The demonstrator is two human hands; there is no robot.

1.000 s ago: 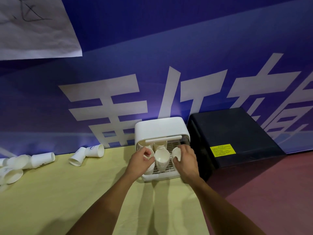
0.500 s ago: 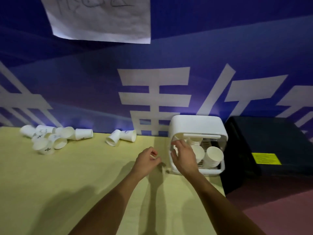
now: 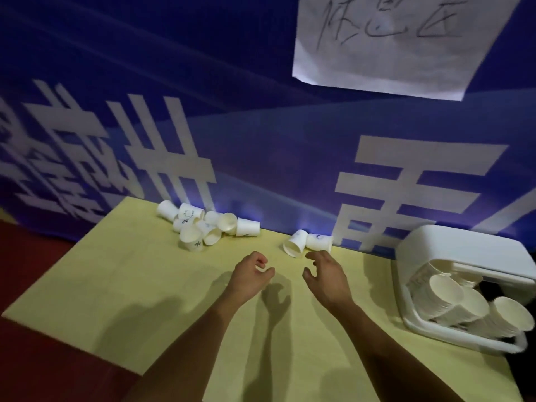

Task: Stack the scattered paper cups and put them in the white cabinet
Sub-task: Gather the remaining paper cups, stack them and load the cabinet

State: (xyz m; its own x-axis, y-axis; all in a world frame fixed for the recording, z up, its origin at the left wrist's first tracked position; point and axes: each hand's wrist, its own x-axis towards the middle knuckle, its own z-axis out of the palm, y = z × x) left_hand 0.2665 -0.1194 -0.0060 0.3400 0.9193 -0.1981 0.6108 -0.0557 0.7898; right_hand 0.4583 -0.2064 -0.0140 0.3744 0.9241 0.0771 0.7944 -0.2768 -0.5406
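Left hand (image 3: 251, 278) and right hand (image 3: 324, 275) have been drawn back from the white cabinet (image 3: 464, 250), where stacked cups (image 3: 452, 300) are lodged, and are held empty with fingers loosely curled. The right hand is poised just short of two tipped paper cups (image 3: 307, 243), likely to be gathered next; bare tabletop (image 3: 116, 285) lies open toward a farther cup heap (image 3: 203, 226).

Handwritten paper sheet (image 3: 406, 42) on blue banner (image 3: 232, 97).

2 forearms are seen in the lower centre of the frame, bare along the whole visible length down to the bottom edge. The left hand (image 3: 249, 275) and the right hand (image 3: 326, 275), near the centre of the frame, are likewise shown bare; finer detail is lost to dim light.
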